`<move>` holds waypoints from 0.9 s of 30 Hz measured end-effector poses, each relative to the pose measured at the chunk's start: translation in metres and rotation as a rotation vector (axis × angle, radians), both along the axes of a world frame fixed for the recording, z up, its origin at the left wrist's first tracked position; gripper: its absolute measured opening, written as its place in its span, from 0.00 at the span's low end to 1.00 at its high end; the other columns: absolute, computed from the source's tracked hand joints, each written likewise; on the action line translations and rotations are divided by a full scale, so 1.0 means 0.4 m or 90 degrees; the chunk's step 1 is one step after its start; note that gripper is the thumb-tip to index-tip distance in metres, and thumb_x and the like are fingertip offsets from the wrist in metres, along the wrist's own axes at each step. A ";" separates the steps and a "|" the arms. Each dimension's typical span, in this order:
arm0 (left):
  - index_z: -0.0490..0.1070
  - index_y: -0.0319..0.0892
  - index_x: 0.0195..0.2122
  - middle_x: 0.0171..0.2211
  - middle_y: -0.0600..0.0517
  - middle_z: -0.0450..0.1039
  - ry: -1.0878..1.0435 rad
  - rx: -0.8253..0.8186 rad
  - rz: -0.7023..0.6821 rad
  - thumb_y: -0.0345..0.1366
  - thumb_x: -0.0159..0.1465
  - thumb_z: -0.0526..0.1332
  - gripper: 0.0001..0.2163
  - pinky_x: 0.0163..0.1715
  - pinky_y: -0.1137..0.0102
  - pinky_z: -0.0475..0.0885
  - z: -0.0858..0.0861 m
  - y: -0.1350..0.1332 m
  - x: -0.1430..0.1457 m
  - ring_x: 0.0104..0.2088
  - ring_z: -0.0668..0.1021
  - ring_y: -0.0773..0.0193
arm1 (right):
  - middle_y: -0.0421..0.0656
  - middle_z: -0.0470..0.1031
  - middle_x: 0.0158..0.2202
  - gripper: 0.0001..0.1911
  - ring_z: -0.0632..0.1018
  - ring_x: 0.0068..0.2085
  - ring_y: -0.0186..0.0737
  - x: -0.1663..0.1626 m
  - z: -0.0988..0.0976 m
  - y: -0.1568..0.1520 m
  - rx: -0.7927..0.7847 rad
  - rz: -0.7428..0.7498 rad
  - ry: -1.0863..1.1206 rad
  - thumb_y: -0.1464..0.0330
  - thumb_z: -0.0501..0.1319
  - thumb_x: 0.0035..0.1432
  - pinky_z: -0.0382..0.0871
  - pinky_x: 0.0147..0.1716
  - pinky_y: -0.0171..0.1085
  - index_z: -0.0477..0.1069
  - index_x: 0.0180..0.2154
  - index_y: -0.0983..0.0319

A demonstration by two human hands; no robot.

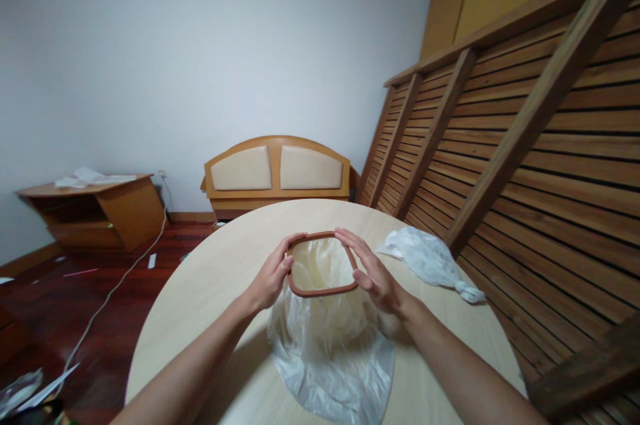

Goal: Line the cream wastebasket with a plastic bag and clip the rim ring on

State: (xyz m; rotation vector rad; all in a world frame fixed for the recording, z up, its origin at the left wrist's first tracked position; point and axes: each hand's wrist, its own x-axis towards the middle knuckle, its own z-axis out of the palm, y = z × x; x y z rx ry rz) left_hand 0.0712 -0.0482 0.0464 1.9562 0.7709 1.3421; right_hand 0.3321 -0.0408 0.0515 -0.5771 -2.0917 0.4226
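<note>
A translucent white plastic bag (pixel 333 358) stands on the round table, its lower part spread loosely toward me. At its mouth sits a brown rounded-square rim ring (pixel 324 292), with the bag lining the opening and hanging down outside. It looks like a lined trash bin, but the bag covers any body beneath. My left hand (pixel 273 273) grips the ring's left side, thumb at the inner edge and fingers along the far corner. On the right side, my right hand (pixel 374 273) holds the ring the same way, fingers over its far right corner.
The round pale table (pixel 200 305) is under everything. A bundle of white plastic bags (pixel 425 258) lies at its right. Wooden slatted panels (pixel 500 158) lean close on the right. Behind stand a headboard (pixel 277 168) and a low cabinet (pixel 125 211); a cable (pixel 120 285) crosses the floor.
</note>
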 end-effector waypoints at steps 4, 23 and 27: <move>0.65 0.41 0.61 0.62 0.41 0.65 -0.005 -0.010 -0.004 0.56 0.68 0.51 0.29 0.64 0.55 0.58 -0.012 0.006 0.000 0.63 0.66 0.47 | 0.51 0.59 0.67 0.36 0.60 0.68 0.52 -0.004 -0.004 -0.002 -0.026 0.011 0.018 0.42 0.48 0.64 0.52 0.67 0.53 0.60 0.63 0.57; 0.64 0.40 0.61 0.61 0.41 0.66 0.006 -0.003 -0.001 0.55 0.69 0.50 0.27 0.64 0.56 0.57 -0.021 0.014 -0.005 0.62 0.66 0.48 | 0.50 0.60 0.65 0.34 0.60 0.67 0.54 -0.003 0.000 -0.003 -0.102 0.049 0.034 0.40 0.51 0.60 0.52 0.65 0.55 0.64 0.57 0.54; 0.64 0.40 0.61 0.61 0.41 0.66 0.008 0.001 -0.002 0.55 0.69 0.50 0.27 0.64 0.56 0.58 -0.020 0.014 -0.004 0.62 0.66 0.48 | 0.51 0.58 0.66 0.34 0.58 0.68 0.54 -0.004 -0.003 -0.004 -0.134 0.066 0.042 0.39 0.52 0.60 0.50 0.65 0.55 0.64 0.56 0.55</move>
